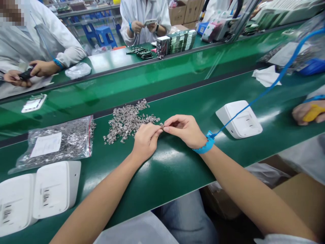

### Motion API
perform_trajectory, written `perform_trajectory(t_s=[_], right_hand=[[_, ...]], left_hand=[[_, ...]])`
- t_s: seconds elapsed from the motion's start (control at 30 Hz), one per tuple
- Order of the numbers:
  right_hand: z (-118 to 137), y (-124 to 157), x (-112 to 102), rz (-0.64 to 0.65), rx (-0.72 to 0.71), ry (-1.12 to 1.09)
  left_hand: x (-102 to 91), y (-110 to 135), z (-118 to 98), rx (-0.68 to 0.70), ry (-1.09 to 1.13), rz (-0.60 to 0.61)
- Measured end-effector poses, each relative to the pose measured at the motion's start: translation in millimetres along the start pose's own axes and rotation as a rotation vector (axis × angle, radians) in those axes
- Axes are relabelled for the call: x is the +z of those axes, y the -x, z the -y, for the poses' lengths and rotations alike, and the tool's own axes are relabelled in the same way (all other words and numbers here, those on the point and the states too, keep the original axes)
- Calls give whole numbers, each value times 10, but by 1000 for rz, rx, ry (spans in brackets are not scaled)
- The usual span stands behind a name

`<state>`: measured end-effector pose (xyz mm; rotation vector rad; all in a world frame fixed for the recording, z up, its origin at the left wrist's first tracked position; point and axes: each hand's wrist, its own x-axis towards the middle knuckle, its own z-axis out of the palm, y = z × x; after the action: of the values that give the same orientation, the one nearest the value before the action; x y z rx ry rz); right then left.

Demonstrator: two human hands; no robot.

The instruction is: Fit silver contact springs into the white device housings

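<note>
My left hand (145, 140) and my right hand (184, 130) meet over the green table, fingertips pinched together on a small metal clip (161, 125). The fingers cover most of that clip. Just behind my left hand lies a loose pile of small silvery metal clips (124, 122). A blue wrist strap (206, 145) circles my right wrist, and its blue cord (269, 88) runs up to the right. To the right of my hands stands a white plastic housing (242, 119) with slots in its face.
At left lie a clear bag of metal clips (73, 142) and two white housings (52, 189) (15, 203). A co-worker's hand (308, 112) holds something yellow at the right edge. Across the raised green divider (162, 76), other people in white coats handle parts.
</note>
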<state>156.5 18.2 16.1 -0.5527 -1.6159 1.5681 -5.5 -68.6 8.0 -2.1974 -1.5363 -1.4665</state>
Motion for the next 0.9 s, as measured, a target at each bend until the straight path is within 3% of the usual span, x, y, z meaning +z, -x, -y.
perform_trajectory(t_s=[0.17,0.33,0.63,0.77,0.9], right_hand=[[-28,-12,19,-34,33,-46],[-38,4,26,-33,-40,85],[-12,41,68,-139,-184,394],[-10,38,62,-154,-205,371],[-22,46,47,-161,-232,349]], left_hand=[[-11,1,-5,-94,57,39],[-1,8,-1,-192,69,69],[29,18,8,-118,-126,60],[30,11,3,-96,-96,53],[8,-12,-8,-166,19,57]])
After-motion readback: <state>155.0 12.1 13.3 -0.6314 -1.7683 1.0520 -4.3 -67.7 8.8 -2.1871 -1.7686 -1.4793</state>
